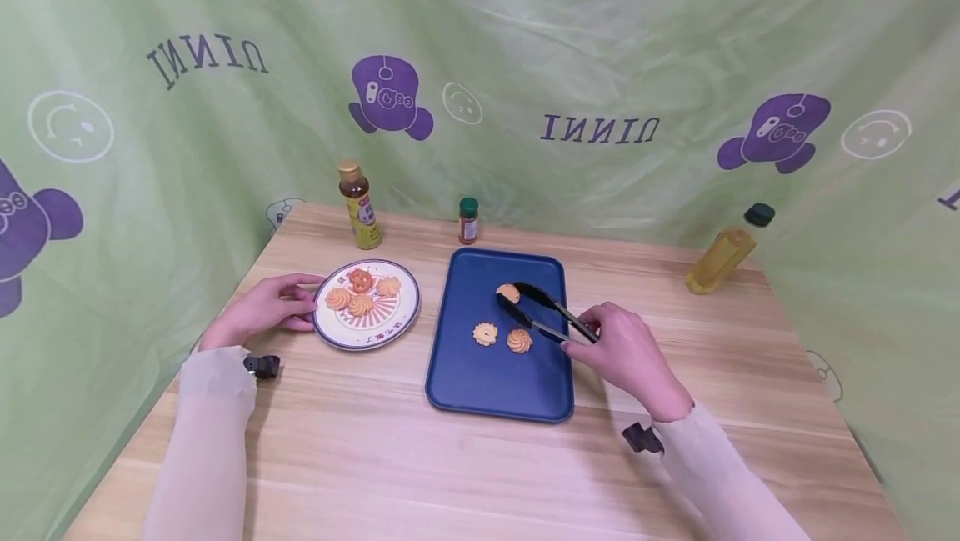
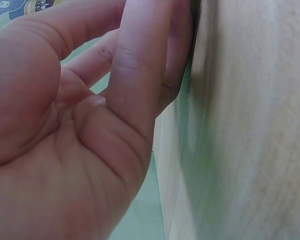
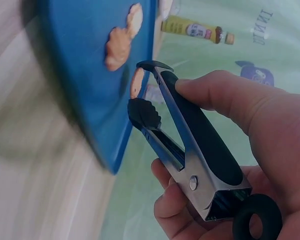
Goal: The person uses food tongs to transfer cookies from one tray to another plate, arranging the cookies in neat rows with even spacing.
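Over the blue tray [image 1: 457, 374], right hand [image 1: 626, 353] clenching tongs [image 1: 543, 312] around a cookie [image 1: 508, 293], left hand [image 1: 258, 312] relaxed, touching plate [image 1: 401, 320].

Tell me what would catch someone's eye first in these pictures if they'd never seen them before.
Most striking is the blue tray at the table's centre, where the right hand grips black tongs around one cookie, with two more cookies lying loose nearby. To its left sits a patterned plate holding four cookies, the left hand touching its rim. Behind hangs a green backdrop printed with purple cartoon figures.
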Tool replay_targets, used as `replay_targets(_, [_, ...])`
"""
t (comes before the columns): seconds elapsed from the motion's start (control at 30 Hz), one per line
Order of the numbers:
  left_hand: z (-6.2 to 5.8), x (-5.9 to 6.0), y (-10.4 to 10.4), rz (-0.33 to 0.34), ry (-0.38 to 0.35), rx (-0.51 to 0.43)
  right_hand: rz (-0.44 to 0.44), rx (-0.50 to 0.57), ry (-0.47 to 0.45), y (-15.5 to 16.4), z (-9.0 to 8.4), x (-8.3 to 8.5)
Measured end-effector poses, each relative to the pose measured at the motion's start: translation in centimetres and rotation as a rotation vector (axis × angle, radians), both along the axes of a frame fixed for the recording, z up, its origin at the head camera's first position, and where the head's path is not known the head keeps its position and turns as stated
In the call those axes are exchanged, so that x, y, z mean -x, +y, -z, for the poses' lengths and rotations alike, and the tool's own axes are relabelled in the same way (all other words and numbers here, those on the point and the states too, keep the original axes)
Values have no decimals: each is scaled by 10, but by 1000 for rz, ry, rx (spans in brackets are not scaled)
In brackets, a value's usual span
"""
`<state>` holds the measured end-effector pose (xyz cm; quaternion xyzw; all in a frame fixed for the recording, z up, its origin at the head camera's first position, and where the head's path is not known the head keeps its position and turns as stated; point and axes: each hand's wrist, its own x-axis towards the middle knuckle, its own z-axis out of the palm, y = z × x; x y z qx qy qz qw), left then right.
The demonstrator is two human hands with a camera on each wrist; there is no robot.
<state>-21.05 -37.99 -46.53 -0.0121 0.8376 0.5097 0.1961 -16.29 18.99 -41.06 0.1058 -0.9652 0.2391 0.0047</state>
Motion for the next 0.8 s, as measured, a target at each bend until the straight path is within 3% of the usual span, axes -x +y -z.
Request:
replay_targets(0.37, [1, 0, -1, -4, -5, 5, -105, 32, -22, -51, -11, 9])
replay_targets(0.8, [4, 0, -3, 9, 21, -10, -224, 71, -50, -115, -12, 13])
